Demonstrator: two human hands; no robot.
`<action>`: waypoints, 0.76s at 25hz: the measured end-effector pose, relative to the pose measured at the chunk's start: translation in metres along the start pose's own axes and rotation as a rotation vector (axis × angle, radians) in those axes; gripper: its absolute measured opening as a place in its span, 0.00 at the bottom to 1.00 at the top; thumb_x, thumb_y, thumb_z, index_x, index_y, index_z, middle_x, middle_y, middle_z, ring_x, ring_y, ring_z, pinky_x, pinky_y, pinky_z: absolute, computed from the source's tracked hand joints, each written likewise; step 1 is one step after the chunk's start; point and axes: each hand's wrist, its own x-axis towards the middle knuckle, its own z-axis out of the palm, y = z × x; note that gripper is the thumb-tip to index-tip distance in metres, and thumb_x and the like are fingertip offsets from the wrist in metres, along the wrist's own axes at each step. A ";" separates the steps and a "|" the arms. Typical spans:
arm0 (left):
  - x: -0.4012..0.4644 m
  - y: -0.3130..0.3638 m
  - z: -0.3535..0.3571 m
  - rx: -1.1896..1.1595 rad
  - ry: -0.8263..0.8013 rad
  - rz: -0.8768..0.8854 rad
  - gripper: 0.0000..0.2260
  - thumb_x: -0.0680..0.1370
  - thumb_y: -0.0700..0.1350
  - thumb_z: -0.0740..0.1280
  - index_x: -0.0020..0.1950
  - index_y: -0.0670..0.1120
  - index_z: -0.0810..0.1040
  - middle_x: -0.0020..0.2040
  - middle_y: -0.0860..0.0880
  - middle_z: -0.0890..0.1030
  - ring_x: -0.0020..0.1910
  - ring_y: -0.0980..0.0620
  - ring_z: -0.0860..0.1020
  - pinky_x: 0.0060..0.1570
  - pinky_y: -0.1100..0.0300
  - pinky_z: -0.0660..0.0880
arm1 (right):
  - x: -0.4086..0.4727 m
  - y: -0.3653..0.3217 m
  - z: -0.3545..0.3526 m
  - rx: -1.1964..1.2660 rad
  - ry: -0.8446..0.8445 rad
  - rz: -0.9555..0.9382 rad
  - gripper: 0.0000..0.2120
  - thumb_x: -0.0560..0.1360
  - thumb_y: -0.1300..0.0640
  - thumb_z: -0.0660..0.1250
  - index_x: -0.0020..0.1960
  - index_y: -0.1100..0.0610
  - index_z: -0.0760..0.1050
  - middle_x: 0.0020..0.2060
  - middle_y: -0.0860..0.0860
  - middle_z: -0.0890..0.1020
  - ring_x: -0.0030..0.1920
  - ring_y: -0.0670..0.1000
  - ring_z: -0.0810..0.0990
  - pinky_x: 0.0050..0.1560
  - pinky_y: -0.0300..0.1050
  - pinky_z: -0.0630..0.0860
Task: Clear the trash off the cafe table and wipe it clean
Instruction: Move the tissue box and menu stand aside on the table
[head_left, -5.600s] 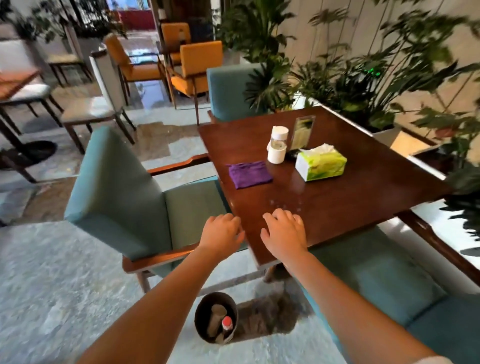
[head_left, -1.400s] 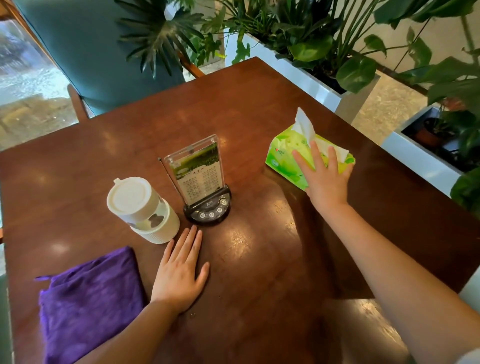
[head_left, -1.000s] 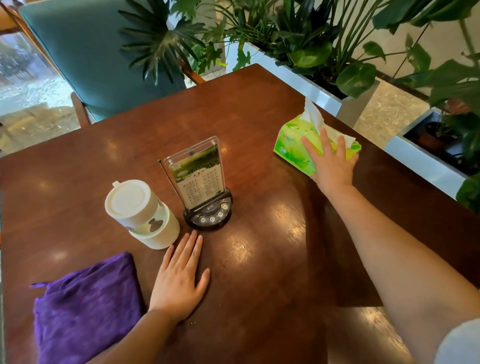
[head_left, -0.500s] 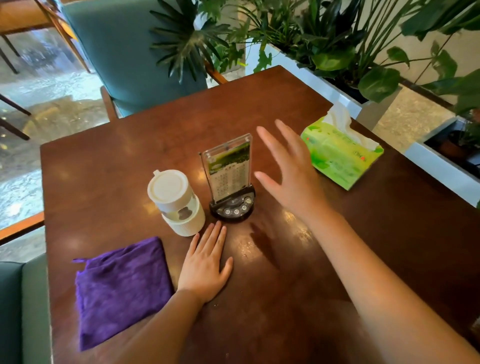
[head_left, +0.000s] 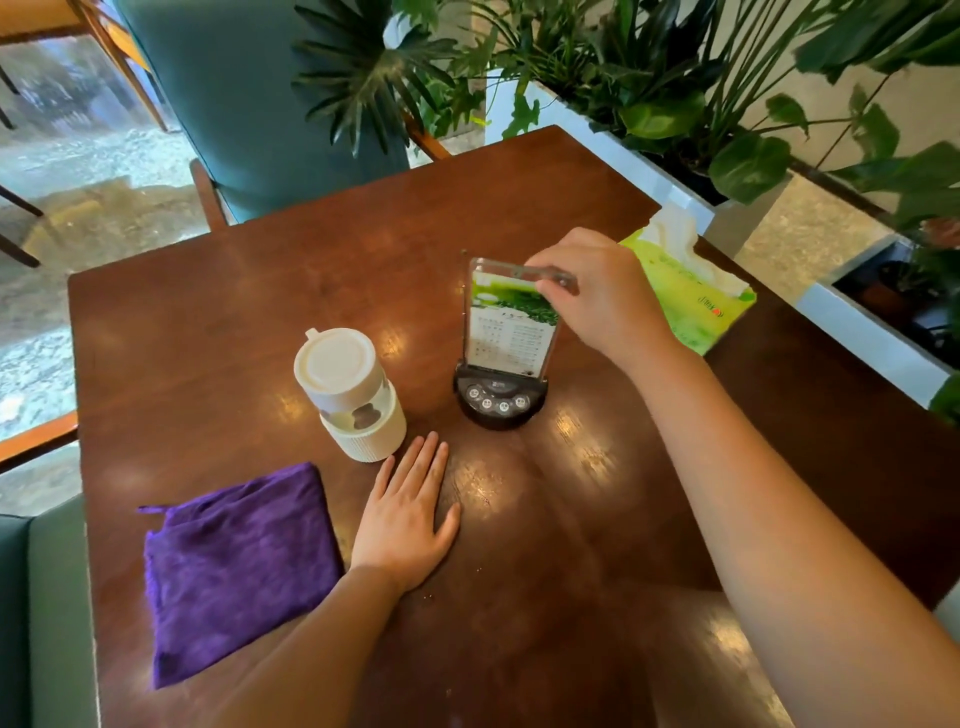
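On the dark wooden cafe table (head_left: 249, 291) lies a folded purple cloth (head_left: 239, 566) at the near left. A white lidded cup (head_left: 350, 392) stands upright mid-table. Right of it is a clear menu sign on a black button base (head_left: 506, 343). My right hand (head_left: 597, 296) pinches the sign's top right corner. A green tissue pack (head_left: 685, 291) lies behind that hand, partly hidden by it. My left hand (head_left: 408, 514) rests flat on the table between the cloth and the sign, fingers apart, holding nothing. Small crumbs dot the wood near my left wrist.
A teal chair (head_left: 249, 104) stands at the table's far side. White planters with leafy plants (head_left: 649, 93) line the table's right edge. A teal seat (head_left: 41, 613) sits at the near left. Stone floor shows at the left.
My right hand left the tissue pack, swung left across the table and closed its fingers on the top of the menu sign. My left hand stayed flat in place.
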 end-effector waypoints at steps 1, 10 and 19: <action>0.000 0.000 0.000 -0.003 -0.002 0.000 0.30 0.75 0.58 0.53 0.75 0.47 0.55 0.75 0.49 0.57 0.74 0.52 0.53 0.70 0.57 0.44 | -0.002 0.007 -0.006 -0.019 0.020 0.029 0.09 0.72 0.64 0.67 0.51 0.57 0.81 0.45 0.54 0.79 0.44 0.53 0.77 0.45 0.47 0.74; 0.000 0.001 -0.001 0.001 -0.004 -0.009 0.30 0.76 0.59 0.50 0.76 0.48 0.52 0.75 0.51 0.52 0.74 0.53 0.50 0.71 0.59 0.39 | -0.007 0.077 -0.049 -0.171 0.160 0.283 0.08 0.74 0.62 0.65 0.52 0.56 0.80 0.48 0.56 0.80 0.40 0.56 0.78 0.44 0.48 0.74; 0.000 0.000 0.001 -0.005 -0.005 -0.012 0.30 0.76 0.60 0.49 0.76 0.50 0.51 0.75 0.52 0.52 0.75 0.53 0.49 0.71 0.60 0.38 | -0.008 0.091 -0.038 -0.366 0.274 0.316 0.14 0.76 0.62 0.63 0.61 0.55 0.75 0.56 0.56 0.78 0.49 0.60 0.78 0.41 0.52 0.74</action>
